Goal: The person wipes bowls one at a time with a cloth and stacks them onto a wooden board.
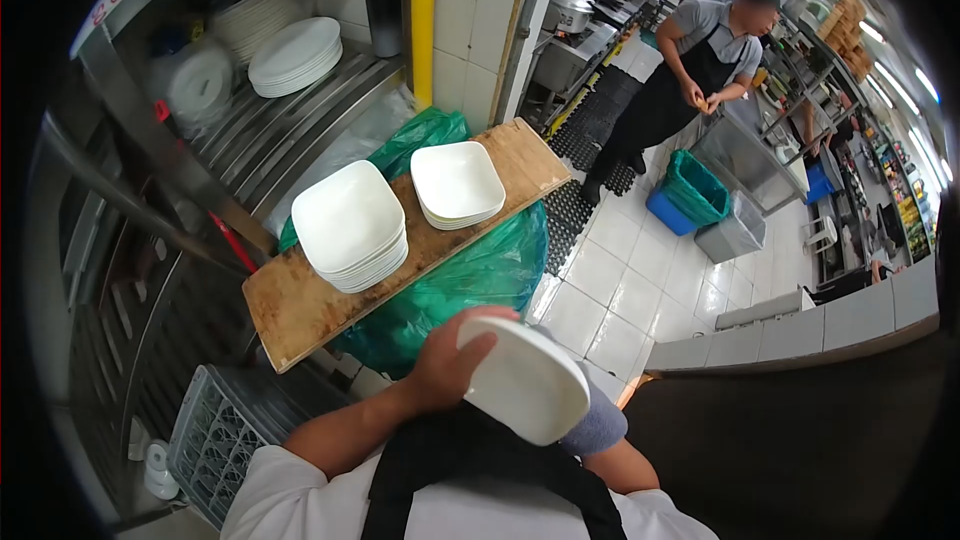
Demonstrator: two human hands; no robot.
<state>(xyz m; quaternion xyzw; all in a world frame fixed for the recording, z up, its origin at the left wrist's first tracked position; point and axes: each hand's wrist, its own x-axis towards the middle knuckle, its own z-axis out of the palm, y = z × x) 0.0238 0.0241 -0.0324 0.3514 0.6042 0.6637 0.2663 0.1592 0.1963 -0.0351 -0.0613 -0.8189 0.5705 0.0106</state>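
My left hand [450, 355] grips a white square bowl [525, 380] by its rim, thumb on the inner side. The bowl is tilted in front of my chest. Behind it, my right hand holds a grey cloth [598, 422] against the bowl's outer side; bowl and cloth hide its fingers. Ahead, a wooden board [430, 252] bears a tall stack of white square bowls [350, 225] on the left. A shorter stack of smaller white bowls [457, 183] sits to its right. Under the board is a green plastic bag [470, 280].
White plates [295, 55] are stacked on a slatted metal rack [340, 85] at upper left, near a black bottle [382, 5]. A grey crate [215, 450] is at lower left. A co-worker in a black apron [655, 105] stands beyond, near a green-lined blue bin [690, 195].
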